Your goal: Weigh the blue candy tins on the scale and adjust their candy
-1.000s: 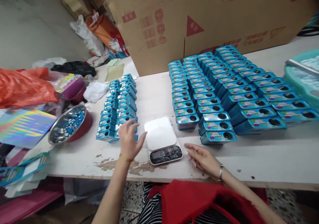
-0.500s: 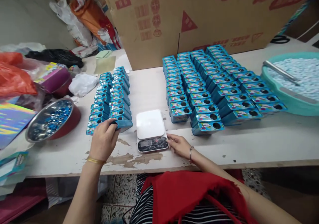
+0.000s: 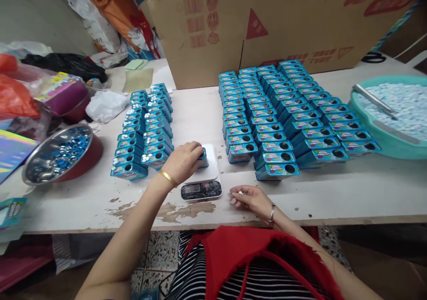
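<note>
My left hand (image 3: 185, 161) is closed round a small blue tin (image 3: 203, 158) with a dark round hole in its top, on the white pan of a kitchen scale (image 3: 211, 172). Part of the tin is hidden behind my fingers. My right hand (image 3: 251, 199) rests on the table just right of the scale, its fingers curled together round a small white piece. Left of the scale stand two rows of the same tins (image 3: 130, 170), many with small white pieces on their tops. More rows of tins (image 3: 276, 169) with round holes stand to the right.
A steel bowl (image 3: 33, 168) of shiny blue caps sits at the left. At the far right is a turquoise basin (image 3: 376, 135) of pale pieces with a metal scoop (image 3: 373, 99). A large cardboard box (image 3: 283, 28) stands behind; plastic bags (image 3: 106, 106) lie at left.
My left hand has carried a tin from the front of the left rows rightward onto the scale. My right hand has drawn back from the scale's edge, a little to the right.
</note>
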`<state>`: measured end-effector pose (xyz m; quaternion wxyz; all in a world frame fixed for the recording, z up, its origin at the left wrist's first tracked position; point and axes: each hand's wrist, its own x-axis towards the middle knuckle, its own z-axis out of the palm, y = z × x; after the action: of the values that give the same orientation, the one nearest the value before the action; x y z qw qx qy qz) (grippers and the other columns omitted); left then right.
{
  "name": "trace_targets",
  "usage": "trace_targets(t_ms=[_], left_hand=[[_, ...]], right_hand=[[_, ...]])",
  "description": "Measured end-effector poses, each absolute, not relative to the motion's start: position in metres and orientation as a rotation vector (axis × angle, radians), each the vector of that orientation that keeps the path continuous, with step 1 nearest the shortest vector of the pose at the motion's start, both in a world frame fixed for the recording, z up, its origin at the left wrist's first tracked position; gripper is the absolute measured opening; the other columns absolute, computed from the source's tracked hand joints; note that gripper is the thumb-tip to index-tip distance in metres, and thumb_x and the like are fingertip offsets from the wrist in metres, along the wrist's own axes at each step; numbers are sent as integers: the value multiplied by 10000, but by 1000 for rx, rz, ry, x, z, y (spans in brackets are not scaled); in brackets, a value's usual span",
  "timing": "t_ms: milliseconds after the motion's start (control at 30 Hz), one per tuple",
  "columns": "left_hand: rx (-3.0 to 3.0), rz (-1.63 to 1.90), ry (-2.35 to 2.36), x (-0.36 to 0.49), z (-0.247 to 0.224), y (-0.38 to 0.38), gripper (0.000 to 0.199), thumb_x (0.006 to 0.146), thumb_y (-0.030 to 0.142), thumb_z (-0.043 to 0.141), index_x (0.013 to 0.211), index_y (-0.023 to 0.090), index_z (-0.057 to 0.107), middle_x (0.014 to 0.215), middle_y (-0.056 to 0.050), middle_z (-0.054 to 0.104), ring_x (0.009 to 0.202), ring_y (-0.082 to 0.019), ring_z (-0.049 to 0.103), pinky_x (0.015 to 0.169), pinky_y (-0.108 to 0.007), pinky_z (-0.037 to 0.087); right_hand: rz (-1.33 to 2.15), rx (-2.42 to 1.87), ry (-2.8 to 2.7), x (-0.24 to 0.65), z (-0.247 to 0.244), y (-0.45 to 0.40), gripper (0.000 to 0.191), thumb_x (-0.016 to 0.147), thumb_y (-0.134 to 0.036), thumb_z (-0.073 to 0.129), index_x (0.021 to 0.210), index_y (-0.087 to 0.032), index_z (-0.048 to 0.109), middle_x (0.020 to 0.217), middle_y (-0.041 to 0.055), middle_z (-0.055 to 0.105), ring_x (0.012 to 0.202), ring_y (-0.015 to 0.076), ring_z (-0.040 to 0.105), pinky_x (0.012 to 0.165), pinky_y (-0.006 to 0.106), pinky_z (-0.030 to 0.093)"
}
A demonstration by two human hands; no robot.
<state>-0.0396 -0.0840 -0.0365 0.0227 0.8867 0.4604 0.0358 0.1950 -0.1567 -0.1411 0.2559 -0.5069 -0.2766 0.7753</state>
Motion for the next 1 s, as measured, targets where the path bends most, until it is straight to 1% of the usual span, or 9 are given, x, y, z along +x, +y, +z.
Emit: trace_targets(t_ms=[100,200,267,367,500,600,700,867,1000], left_hand=[[2617,476,1567,-65,-31,-104,253,891,339,508,1077,169,535,1131,-95,572,1036,-214,545,884,-371,458],[2314,715,1916,-116,-43,-144,210,911,326,458,1015,174,558,961,-57,613,862,-155,572,775,-296,472],[2036,732,2245,-155,-65,-175,209,892,334,463,957,176,582,896,-45,618,778,-143,566,683,-263,460],[1700,681,2560,-204,-107,-214,263,843,338,465,976,153,597,902,-66,595,716,-149,556,681,-290,465],[1678,662,2523,-227,-150,-231,367,783,416,526,1036,161,598,953,-74,565,696,-152,554,692,-306,481],[1733,676,2489,-224,-162,-227,267,806,401,475,868,181,612,854,-53,559,731,-169,552,739,-317,466],[1731,735,2510,-221,-163,-222,243,817,372,447,798,182,598,808,-53,550,734,-182,541,756,-337,445],[1726,808,2522,-220,-166,-225,215,812,349,469,789,175,593,803,-50,550,719,-173,528,732,-321,434],[1735,978,2525,-194,-150,-220,193,837,326,491,817,165,594,777,-35,545,666,-141,493,677,-287,423]], right_hand=[[2113,-1362,-747,196,-138,-160,598,470,-505,838,856,-112,603,635,51,648,486,77,524,506,207,410],[2133,-1346,-727,193,-134,-163,554,496,-499,840,832,-123,609,700,56,659,522,77,541,518,202,427],[2172,-1340,-759,190,-129,-162,546,517,-500,834,845,-119,620,737,70,668,573,85,566,565,204,456],[2180,-1334,-922,185,-113,-153,567,524,-517,820,869,-112,623,725,86,672,604,115,593,605,232,485],[1854,-1233,-1362,170,-79,-124,460,662,-528,706,852,-119,613,605,49,630,498,117,542,498,243,436],[1481,-1172,-1701,151,-54,-97,267,801,-385,593,854,-127,633,530,4,582,464,99,491,488,228,389],[1263,-1203,-1930,127,-40,-75,119,834,-211,564,828,-133,653,530,-12,570,494,95,502,544,224,392],[942,-1197,-2206,102,-39,-58,61,780,-82,632,802,-119,674,754,39,606,633,105,527,644,241,401],[939,-1087,-2210,105,-46,-57,116,772,-87,641,877,-129,667,862,48,602,660,104,515,652,243,413]])
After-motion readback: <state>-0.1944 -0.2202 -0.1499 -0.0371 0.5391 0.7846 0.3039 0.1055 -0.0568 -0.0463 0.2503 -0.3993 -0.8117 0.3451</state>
